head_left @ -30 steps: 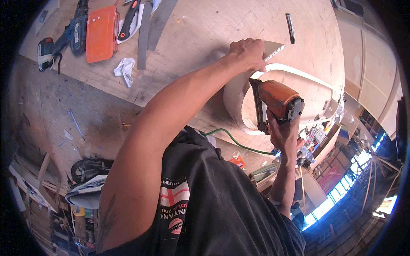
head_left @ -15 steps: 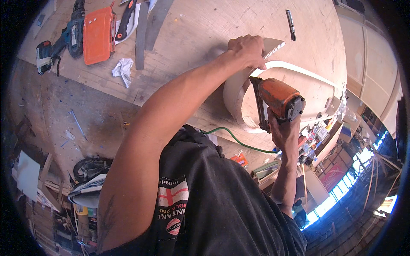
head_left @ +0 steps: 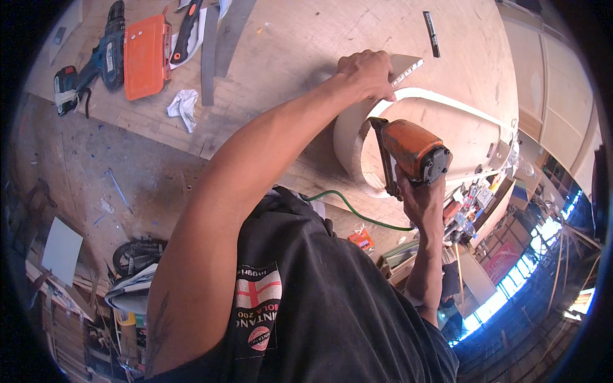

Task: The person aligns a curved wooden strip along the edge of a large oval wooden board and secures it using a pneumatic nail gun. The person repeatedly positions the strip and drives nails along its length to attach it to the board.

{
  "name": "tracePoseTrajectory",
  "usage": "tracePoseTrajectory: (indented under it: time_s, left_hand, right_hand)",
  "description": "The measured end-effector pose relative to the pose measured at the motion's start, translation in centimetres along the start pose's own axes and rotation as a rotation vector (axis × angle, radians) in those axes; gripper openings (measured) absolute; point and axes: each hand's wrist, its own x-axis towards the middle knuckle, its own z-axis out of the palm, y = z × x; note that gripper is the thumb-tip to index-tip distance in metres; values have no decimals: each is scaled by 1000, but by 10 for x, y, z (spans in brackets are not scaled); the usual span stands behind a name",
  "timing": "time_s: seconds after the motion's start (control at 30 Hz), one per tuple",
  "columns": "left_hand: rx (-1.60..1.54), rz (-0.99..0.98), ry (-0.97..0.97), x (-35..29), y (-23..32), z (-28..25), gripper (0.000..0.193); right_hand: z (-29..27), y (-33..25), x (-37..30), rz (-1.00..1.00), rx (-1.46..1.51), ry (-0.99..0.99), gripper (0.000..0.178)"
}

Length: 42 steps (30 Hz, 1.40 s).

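Note:
A curved wooden frame (head_left: 350, 143) with a white upper edge stands on the wooden workbench. My left hand (head_left: 369, 73) is closed over the far side of this frame, where a flat piece with a white edge sticks out to the right. In my right hand (head_left: 423, 195) is an orange and black pneumatic nail gun (head_left: 412, 145), gripped by its handle. Its long dark nose and magazine lie against or just inside the frame's curved end; exact contact is hard to tell. A green air hose (head_left: 357, 212) runs toward the handle.
On the workbench (head_left: 281, 70) at left lie a cordless drill (head_left: 105, 57), an orange case (head_left: 145, 57), a black-handled saw or knife (head_left: 187, 35), grey strips (head_left: 209, 64) and crumpled white paper (head_left: 183, 108). A black marker (head_left: 431, 34) lies at the far right. Small items crowd the right edge.
The nail gun has shifted very slightly to the left and down in the picture. Both hands keep their grips, and the frame stays in nearly the same place.

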Motion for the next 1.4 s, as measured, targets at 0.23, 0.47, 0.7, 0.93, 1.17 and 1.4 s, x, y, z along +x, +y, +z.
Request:
tracePoseTrajectory:
  time_s: [0.23, 0.47, 0.7, 0.93, 1.17, 1.4]
  left_hand:
    - [32, 10, 32, 2, -2, 3, 71]
    - [5, 10, 15, 1, -2, 2, 72]
    - [10, 36, 30, 2, -4, 3, 69]
    - [1, 22, 32, 4, -3, 5, 70]
    - [29, -14, 41, 5, -1, 7, 65]
    - [76, 2, -56, 6, 2, 1, 71]
  right_hand:
    - [0, -6, -2, 12, -71, -12, 48]
    - [0, 1, -3, 29, -27, -18, 47]
    - [-1, 1, -3, -70, -159, -1, 37]
    - [2, 2, -9, 114, -13, -25, 34]
    - [1, 8, -10, 7, -129, -46, 30]
    - [4, 23, -23, -67, -59, 2, 38]
